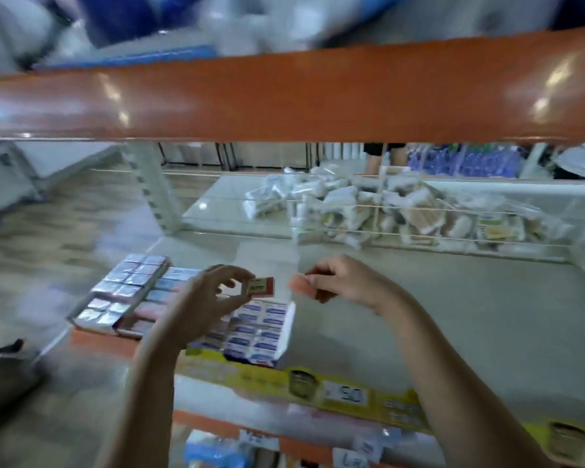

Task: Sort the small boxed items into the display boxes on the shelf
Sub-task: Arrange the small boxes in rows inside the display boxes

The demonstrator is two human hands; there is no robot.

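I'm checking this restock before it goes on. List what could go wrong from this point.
1. Each hand pinches a small red box by its fingertips above the shelf: left hand holds one red box, right hand another. Either could slip.
2. The open display box below shows blue packs, so red ones could be missorted there.
3. The display boxes sit near the shelf edge; a nudge might tip them.

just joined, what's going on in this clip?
A person is stocking a store shelf. The left hand pinches a small red-and-white box above the open display boxes of blue-labelled small boxes. The right hand holds a small orange-pink box beside it. Both boxes are in the air, not yet placed. More display boxes with silvery packs sit to the left. The frame is motion-blurred.
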